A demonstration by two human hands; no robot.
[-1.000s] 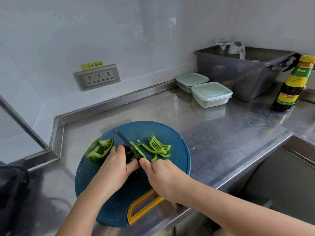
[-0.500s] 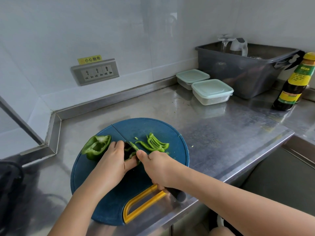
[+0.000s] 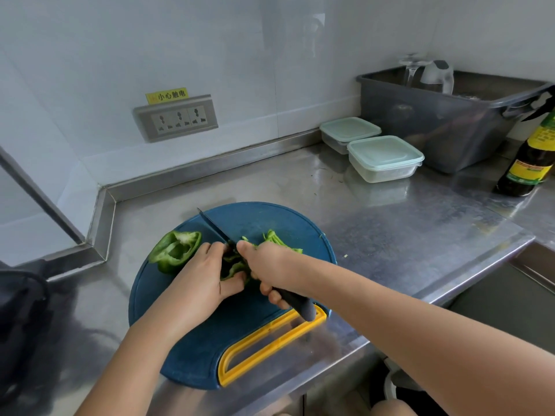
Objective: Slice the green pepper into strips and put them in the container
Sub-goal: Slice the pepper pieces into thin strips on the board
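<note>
Site: steel counter (image 3: 390, 235), with a round blue cutting board (image 3: 204, 340) near the front edge and its yellow handle (image 3: 270, 340) toward the person.

Right hand (image 3: 267, 268): closed firmly round the dark handle of a knife (image 3: 214, 228), fingers wrapped underneath, one digit laid forward toward the blade. Blade angled away to the upper left, tip over the far part of the board.

Left hand (image 3: 195, 283): fingers bent down over a pepper piece (image 3: 232, 270) just left of the blade, thumb tucked in below it, knuckles close beside the steel. Piece pinned to the board and largely hidden between the two hands — exact point of blade contact not discernible.

Other pepper on the board:
- Uncut pepper half (image 3: 175, 250), hollow side up, lying left of the left hand, near the board's left rim.
- Cut strips (image 3: 279, 241) heaped loosely right of the blade, partly behind the right hand.

Two clear containers (image 3: 386, 157) with pale green lids on, side by side at the back of the counter, well apart from the board; no pepper visible inside.

Also noted: grey plastic tub (image 3: 435, 127) behind the containers, dark sauce bottle (image 3: 528, 166) at far right, wall socket (image 3: 177, 117) under a yellow label (image 3: 167, 95).
</note>
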